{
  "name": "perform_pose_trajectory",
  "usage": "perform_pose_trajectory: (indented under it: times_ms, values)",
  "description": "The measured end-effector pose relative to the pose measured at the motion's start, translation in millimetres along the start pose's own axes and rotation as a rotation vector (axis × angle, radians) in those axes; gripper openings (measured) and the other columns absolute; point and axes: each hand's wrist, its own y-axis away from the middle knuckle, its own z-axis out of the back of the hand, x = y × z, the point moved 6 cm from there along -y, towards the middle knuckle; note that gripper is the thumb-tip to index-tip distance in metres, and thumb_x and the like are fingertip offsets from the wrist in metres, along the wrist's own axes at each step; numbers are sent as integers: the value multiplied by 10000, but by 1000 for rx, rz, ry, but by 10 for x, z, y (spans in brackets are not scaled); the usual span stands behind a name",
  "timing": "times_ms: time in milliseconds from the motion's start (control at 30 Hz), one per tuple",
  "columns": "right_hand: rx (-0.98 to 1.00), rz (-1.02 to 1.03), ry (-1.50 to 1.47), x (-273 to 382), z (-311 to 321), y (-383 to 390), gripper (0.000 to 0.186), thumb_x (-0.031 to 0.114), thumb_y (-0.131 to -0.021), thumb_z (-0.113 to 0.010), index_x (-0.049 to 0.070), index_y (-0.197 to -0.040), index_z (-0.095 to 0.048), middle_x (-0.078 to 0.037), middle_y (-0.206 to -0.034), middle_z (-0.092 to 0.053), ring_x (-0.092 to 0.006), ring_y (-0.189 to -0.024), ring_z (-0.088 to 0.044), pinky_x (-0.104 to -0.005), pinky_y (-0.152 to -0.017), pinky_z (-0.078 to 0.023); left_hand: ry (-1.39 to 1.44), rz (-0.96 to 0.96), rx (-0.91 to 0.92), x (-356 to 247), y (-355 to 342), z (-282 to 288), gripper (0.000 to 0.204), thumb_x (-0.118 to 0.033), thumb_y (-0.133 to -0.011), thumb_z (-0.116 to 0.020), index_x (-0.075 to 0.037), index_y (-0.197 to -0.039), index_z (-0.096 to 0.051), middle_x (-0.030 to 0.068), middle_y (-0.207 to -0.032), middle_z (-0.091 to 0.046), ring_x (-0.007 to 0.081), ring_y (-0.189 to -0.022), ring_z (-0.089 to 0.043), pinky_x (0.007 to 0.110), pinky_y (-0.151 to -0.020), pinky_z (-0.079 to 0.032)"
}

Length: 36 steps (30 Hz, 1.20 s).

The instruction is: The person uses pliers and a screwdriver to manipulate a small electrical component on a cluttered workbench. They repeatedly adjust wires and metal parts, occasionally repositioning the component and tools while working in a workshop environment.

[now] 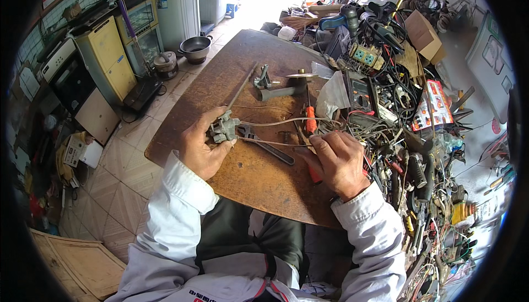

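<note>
My left hand (199, 150) is closed on a grey cast-metal valve fitting (222, 128), with a long thin rod (240, 90) rising from it and two thin tubes (273, 120) running rightward. My right hand (339, 161) has curled fingers around the end of the lower tube, above red-handled tools. An adjustable wrench (273, 151) lies under the tubes. An orange screwdriver (310, 119) lies just beyond my right fingers. Farther back on the worn wooden table (193, 106) are a small metal bracket (262, 77), a grey pipe piece (278, 92) and a round burner cap (300, 75).
A dense pile of cables, tools and parts (408, 136) covers the right side, with a power strip (365, 57) and a cardboard box (423, 37). At left, old appliances (104, 59), a black wok (195, 51) and a lidded pot (166, 64) stand on the tiled floor.
</note>
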Motion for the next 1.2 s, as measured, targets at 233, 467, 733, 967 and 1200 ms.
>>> perform_pose_trajectory:
  times_ms: [233, 467, 733, 967, 1200]
  values:
    - [-33, -45, 38, 61, -12, 30, 318, 193, -747, -879, 44, -926, -663, -60, -720, -588, -245, -564, -601, -364, -498, -482, -54, 15, 5, -36, -15, 0, 631, 117, -821, -729, -46, -1398, -533, 141, -1220, -677, 184, -1046, -690, 320, -901, -572]
    - [-62, -66, -79, -47, -30, 53, 357, 186, -736, -886, 31, -993, -694, -80, -755, -640, -262, -594, -628, -375, -520, -496, -54, 32, 0, -28, -14, 14, 623, 116, -818, -731, -38, -1390, -540, 135, -1216, -677, 173, -1026, -689, 316, -895, -571]
    - [131, -15, -37, -183, 152, 170, 508, 57, -736, -753, 100, -1238, -685, -26, -859, -632, -214, -687, -657, -347, -553, -544, -67, -41, -23, -36, -28, 4, 627, 83, -828, -767, -48, -1397, -538, 108, -1107, -689, 156, -980, -687, 309, -866, -587]
    - [197, 69, -10, -122, 140, 159, 517, 48, -766, -695, 129, -1276, -686, -23, -934, -623, -197, -750, -657, -336, -546, -548, -22, -3, 18, 5, -25, 8, 609, 98, -846, -717, -33, -1410, -528, 117, -1188, -682, 164, -1012, -686, 310, -879, -576]
    - [246, 159, -32, -137, 152, 66, 446, 45, -768, -713, 65, -1213, -700, -33, -944, -623, -208, -778, -653, -339, -567, -551, -11, -12, 9, -4, -21, 22, 602, 88, -838, -718, -31, -1400, -537, 116, -1183, -686, 165, -1009, -681, 316, -880, -573]
